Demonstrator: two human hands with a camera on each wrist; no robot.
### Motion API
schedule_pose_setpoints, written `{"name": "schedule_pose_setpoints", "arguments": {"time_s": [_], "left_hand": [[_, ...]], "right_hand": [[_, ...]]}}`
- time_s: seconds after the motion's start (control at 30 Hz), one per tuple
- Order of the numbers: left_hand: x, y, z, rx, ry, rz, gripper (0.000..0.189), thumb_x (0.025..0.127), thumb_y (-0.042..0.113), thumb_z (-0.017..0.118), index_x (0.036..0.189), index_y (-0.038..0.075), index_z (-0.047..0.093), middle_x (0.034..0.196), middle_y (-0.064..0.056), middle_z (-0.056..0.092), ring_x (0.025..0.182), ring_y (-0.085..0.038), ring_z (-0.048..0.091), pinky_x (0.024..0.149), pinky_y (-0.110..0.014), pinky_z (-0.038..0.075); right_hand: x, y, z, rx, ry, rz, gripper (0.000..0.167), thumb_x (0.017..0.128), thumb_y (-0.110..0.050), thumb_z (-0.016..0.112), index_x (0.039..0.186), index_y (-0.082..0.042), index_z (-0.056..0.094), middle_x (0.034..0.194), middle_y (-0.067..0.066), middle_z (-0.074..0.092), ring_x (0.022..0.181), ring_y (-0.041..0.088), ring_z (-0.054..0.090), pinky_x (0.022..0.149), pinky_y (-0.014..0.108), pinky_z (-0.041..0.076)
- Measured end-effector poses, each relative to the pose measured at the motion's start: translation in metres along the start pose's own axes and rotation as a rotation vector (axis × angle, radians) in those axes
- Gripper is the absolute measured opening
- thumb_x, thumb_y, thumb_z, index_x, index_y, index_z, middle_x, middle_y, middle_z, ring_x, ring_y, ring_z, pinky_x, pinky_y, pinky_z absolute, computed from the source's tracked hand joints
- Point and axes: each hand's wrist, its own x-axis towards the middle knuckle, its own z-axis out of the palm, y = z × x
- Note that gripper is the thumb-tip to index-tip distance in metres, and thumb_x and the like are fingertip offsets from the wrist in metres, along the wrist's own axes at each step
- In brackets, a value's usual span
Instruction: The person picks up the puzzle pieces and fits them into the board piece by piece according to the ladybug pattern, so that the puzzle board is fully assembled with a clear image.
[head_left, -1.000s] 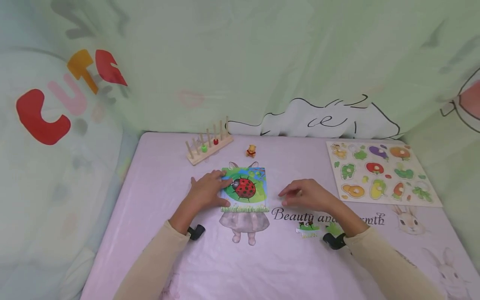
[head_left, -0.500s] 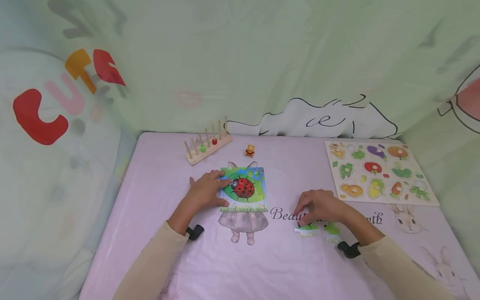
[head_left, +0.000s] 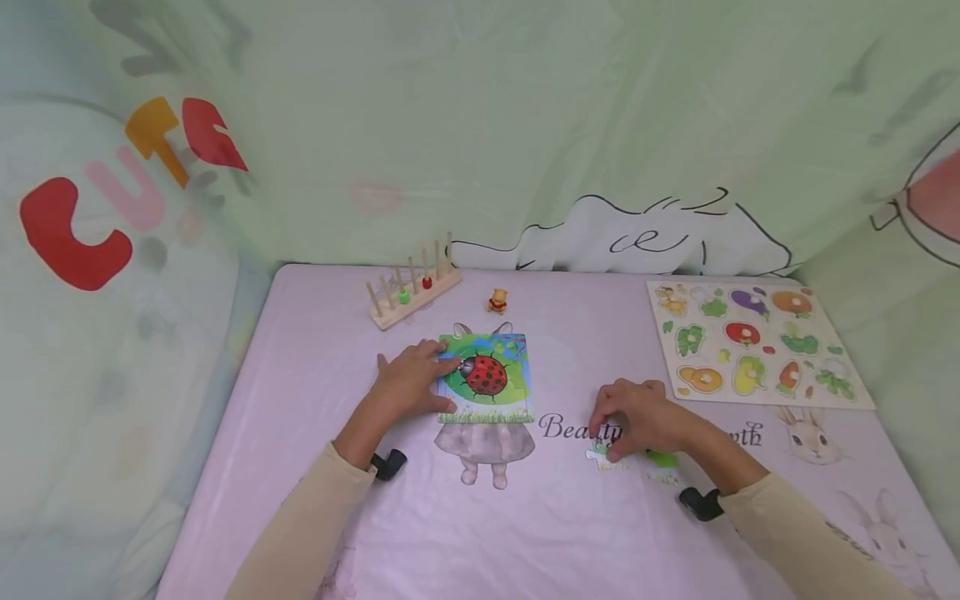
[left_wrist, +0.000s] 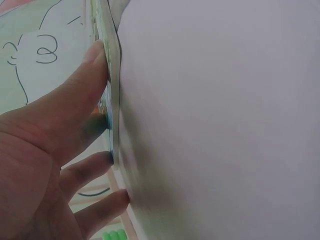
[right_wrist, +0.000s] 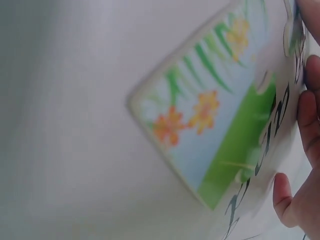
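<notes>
In the head view a square ladybug puzzle [head_left: 486, 375] lies on the pink tablecloth. My left hand [head_left: 408, 379] rests on its left side with fingers spread; from the left wrist view, thumb and fingertips touch the edge of the puzzle board [left_wrist: 114, 100]. To the right, my right hand [head_left: 641, 417] pinches a green-and-white jigsaw piece [head_left: 597, 455] between thumb and fingers, which cover its upper part. Beside it a second piece, a corner piece [head_left: 663, 475] with grass and orange flowers, lies flat under the wrist.
Behind the puzzle stand a wooden peg rack [head_left: 416, 300] with green and red beads and a small bear figure [head_left: 497, 301]. A vegetable knob puzzle board [head_left: 757, 343] lies at the back right. Curtains [head_left: 480, 125] hang along the table's far side.
My right hand has moved from beside the ladybug puzzle right and towards me, and its fingers have closed on the jigsaw piece, which has shifted slightly. The left hand has stayed put.
</notes>
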Motion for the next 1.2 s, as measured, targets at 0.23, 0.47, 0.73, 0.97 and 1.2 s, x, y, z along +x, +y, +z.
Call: {"name": "schedule_pose_setpoints", "arguments": {"time_s": [0.23, 0.47, 0.73, 0.97, 1.2], "left_hand": [[-0.001, -0.001, 0.001, -0.009, 0.003, 0.001, 0.085, 0.079, 0.054, 0.083, 0.153, 0.034, 0.047, 0.165, 0.001, 0.035, 0.150, -0.030, 0.036, 0.106, -0.086, 0.019], [-0.001, -0.001, 0.000, -0.046, -0.004, -0.008, 0.084, 0.079, 0.051, 0.084, 0.153, 0.033, 0.048, 0.166, 0.002, 0.034, 0.153, -0.031, 0.031, 0.108, -0.085, 0.015], [-0.001, 0.000, 0.000, -0.032, -0.010, -0.007, 0.084, 0.079, 0.052, 0.083, 0.153, 0.034, 0.047, 0.166, 0.003, 0.033, 0.154, -0.030, 0.029, 0.108, -0.085, 0.016], [0.001, -0.001, 0.002, -0.020, 0.000, -0.004, 0.084, 0.079, 0.053, 0.083, 0.153, 0.034, 0.048, 0.166, 0.003, 0.035, 0.151, -0.031, 0.034, 0.107, -0.085, 0.017], [0.001, -0.001, 0.001, -0.021, -0.005, -0.003, 0.085, 0.079, 0.053, 0.083, 0.153, 0.034, 0.047, 0.166, 0.002, 0.034, 0.151, -0.031, 0.033, 0.107, -0.085, 0.018]], "right_hand": [[0.002, 0.002, -0.001, 0.008, 0.033, -0.008, 0.029, 0.072, -0.026, 0.092, 0.088, -0.043, 0.074, 0.095, -0.023, 0.065, 0.101, 0.010, 0.054, 0.088, 0.049, 0.024], [0.004, 0.000, -0.001, 0.015, 0.036, 0.014, 0.027, 0.075, -0.023, 0.091, 0.087, -0.039, 0.073, 0.092, -0.019, 0.063, 0.099, 0.011, 0.053, 0.089, 0.051, 0.025], [0.008, -0.005, -0.010, 0.107, 0.015, 0.000, 0.020, 0.084, -0.021, 0.084, 0.093, -0.027, 0.066, 0.095, -0.013, 0.064, 0.096, 0.014, 0.055, 0.091, 0.043, 0.038], [0.021, -0.007, -0.012, 0.223, 0.065, -0.027, 0.015, 0.092, -0.015, 0.076, 0.098, -0.024, 0.066, 0.090, -0.009, 0.065, 0.087, 0.013, 0.059, 0.079, 0.023, 0.049], [0.040, -0.026, -0.014, 0.426, 0.018, 0.024, 0.015, 0.093, -0.011, 0.075, 0.105, -0.016, 0.068, 0.095, 0.003, 0.067, 0.076, 0.019, 0.066, 0.063, 0.033, 0.060]]}}
